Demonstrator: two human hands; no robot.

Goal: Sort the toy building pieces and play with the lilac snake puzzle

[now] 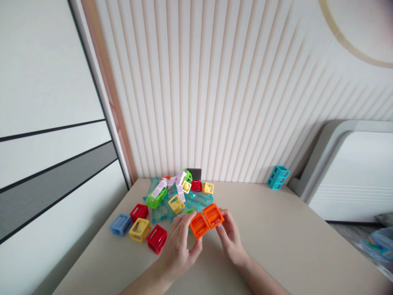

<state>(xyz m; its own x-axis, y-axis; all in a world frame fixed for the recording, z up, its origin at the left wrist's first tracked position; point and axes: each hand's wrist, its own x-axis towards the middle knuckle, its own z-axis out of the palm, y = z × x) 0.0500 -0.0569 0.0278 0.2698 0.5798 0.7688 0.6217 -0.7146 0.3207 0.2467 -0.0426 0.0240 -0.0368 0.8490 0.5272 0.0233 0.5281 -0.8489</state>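
Two orange hollow toy blocks, a left one (199, 226) and a right one (213, 216), are held up side by side above the table, their edges touching. Whether they are joined I cannot tell. My left hand (181, 241) is closed on the left block, thumb below and fingers along its upper side. My right hand (231, 237) pinches the right block at its outer side. Just left of my left hand lies a red block (157, 239). Behind the hands, a green piece (189, 211) is partly hidden.
On the table (285, 246), a yellow block (140, 230), a blue block (120, 224) and another red block (138, 213) lie left. Clear teal pieces (199, 200) and lilac pieces (159, 187) form a pile at the back. A teal block tower (278, 177) stands by the wall.
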